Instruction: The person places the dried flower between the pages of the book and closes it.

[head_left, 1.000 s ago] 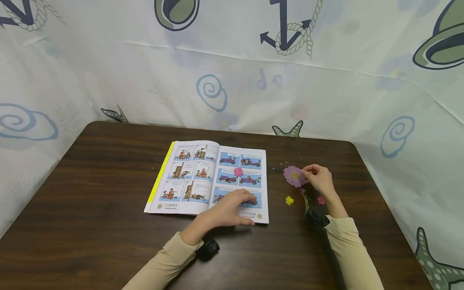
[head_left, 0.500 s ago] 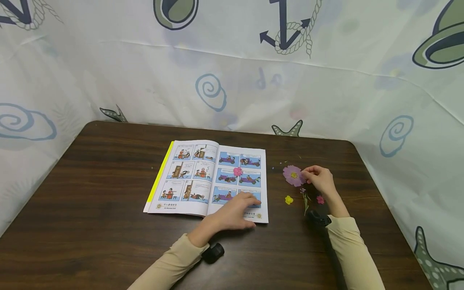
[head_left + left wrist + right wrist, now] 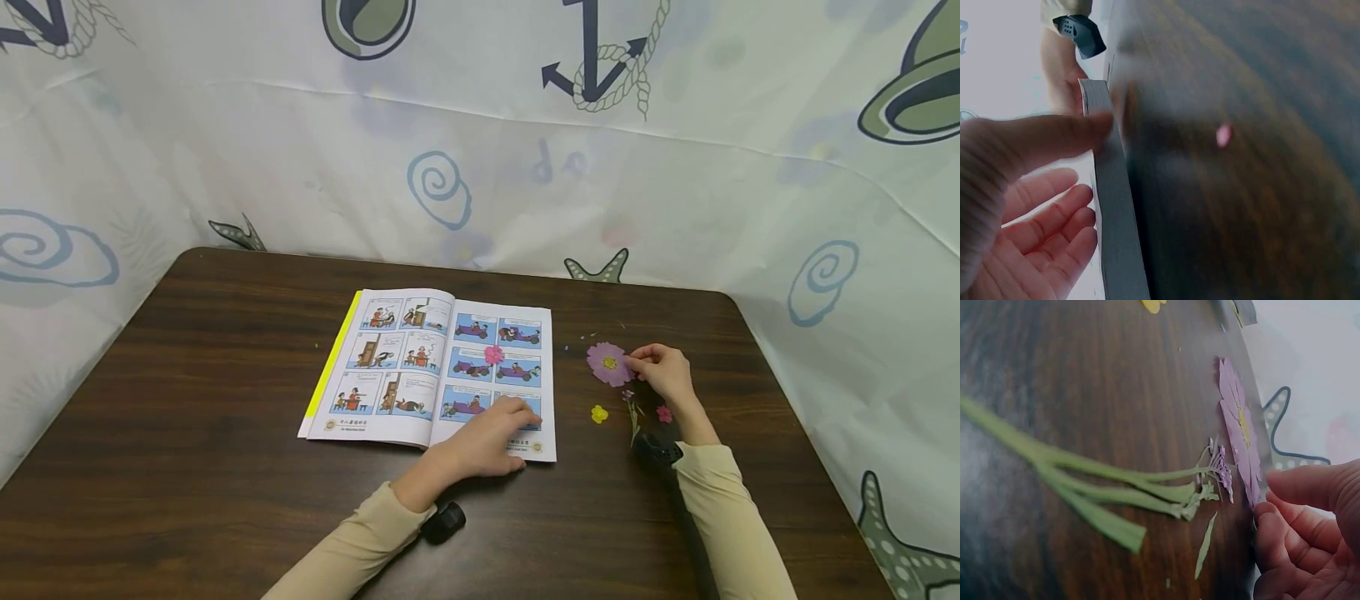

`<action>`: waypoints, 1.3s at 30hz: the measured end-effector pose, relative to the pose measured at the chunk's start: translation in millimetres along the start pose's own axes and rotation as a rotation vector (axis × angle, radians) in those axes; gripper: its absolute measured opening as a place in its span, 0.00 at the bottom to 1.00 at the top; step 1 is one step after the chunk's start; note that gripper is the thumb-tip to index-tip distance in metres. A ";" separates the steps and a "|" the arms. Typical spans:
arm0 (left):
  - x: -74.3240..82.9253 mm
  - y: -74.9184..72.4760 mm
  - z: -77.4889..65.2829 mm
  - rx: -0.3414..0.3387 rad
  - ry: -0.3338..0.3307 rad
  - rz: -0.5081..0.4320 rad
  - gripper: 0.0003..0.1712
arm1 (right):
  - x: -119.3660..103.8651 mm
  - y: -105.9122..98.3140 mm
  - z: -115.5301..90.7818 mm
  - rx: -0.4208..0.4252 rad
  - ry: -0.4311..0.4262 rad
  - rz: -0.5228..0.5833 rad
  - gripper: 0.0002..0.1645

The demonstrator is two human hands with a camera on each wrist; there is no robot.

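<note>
An open comic book [image 3: 390, 371] lies on the table, with a small pink flower [image 3: 493, 355] on its right page. My left hand [image 3: 483, 437] rests on the lower part of that page, fingers relaxed. In the left wrist view its thumb [image 3: 1054, 137] touches the book's near edge. To the book's right, my right hand [image 3: 663, 373] pinches the edge of a flat purple flower [image 3: 609, 364] with a yellow centre. The right wrist view shows thumb and forefinger at the petals of this purple flower [image 3: 1241, 428], close over the table.
Near the right hand lie a yellow flower [image 3: 599, 414], a dark pink flower [image 3: 664, 414] and a green stem [image 3: 1091, 465] with small purple blossoms. Several tiny bits are scattered behind the purple flower. A patterned curtain [image 3: 480, 125] hangs behind the table [image 3: 202, 358].
The left hand has shifted slightly right over the page. The right hand has stayed at the purple flower's edge, with hardly any movement.
</note>
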State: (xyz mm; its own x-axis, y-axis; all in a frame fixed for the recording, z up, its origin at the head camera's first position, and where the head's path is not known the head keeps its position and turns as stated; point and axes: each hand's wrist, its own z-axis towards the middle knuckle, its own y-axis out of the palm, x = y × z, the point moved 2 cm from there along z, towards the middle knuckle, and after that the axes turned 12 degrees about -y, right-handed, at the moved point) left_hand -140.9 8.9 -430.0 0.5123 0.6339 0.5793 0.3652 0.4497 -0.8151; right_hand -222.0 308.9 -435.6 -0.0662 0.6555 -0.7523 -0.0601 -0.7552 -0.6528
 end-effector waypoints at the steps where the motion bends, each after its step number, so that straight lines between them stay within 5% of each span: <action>1: 0.3 -0.1 0.0 -0.003 -0.001 -0.003 0.29 | 0.5 0.4 0.6 0.003 0.007 -0.005 0.14; 14: -2.3 -6.4 0.8 -0.008 0.025 -0.084 0.18 | -0.8 3.1 6.9 -0.037 0.045 -0.084 0.13; 23: -1.6 -13.6 -0.9 0.264 -0.009 -0.203 0.03 | -1.9 2.7 7.7 -0.057 -0.017 -0.180 0.12; 29: -1.7 -25.6 -8.0 0.456 -0.003 -0.272 0.07 | -3.9 0.1 3.9 -0.057 -0.014 -0.151 0.11; 39: -4.2 -47.4 -21.1 0.601 0.023 -0.347 0.09 | -11.5 -4.8 -0.9 -0.072 0.035 -0.041 0.13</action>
State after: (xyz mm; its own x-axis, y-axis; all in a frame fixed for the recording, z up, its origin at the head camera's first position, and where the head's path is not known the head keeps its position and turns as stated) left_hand -144.0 -28.4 -393.7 0.4624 0.3804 0.8010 0.0204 0.8985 -0.4385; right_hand -220.1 305.0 -423.9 -0.0298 0.6866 -0.7264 0.0096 -0.7265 -0.6871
